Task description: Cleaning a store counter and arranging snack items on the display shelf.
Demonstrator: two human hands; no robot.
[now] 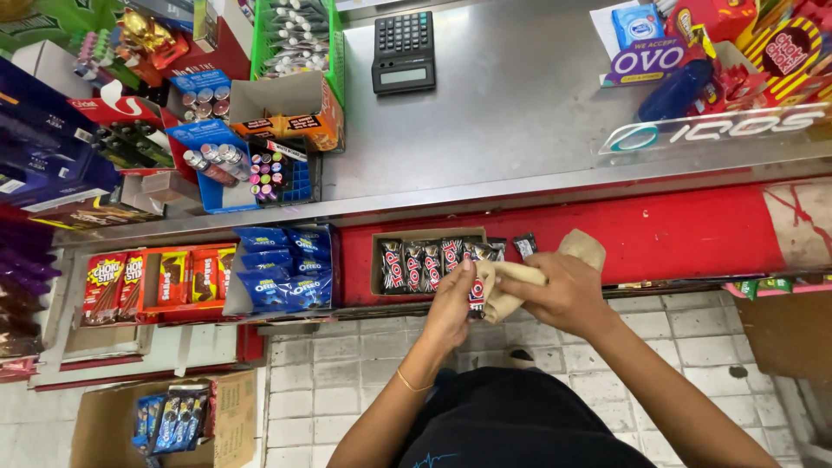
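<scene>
My left hand (452, 305) grips a small dark chocolate bar packet (476, 295) just in front of an open cardboard tray (378, 260) holding several similar packets. My right hand (562, 290) presses a beige cloth (511, 286) around that packet; the cloth's loose end sticks up behind my fingers. Both hands meet below the red shelf front (676, 230) of a shop counter. One more dark packet (524, 245) stands on the red shelf right of the tray.
Blue biscuit packs (282, 267) and red snack boxes (160, 277) fill the shelf to the left. A calculator (404, 52) lies on the grey counter top (520, 113). A cardboard box (234, 420) with blue packs sits on the tiled floor (347, 381).
</scene>
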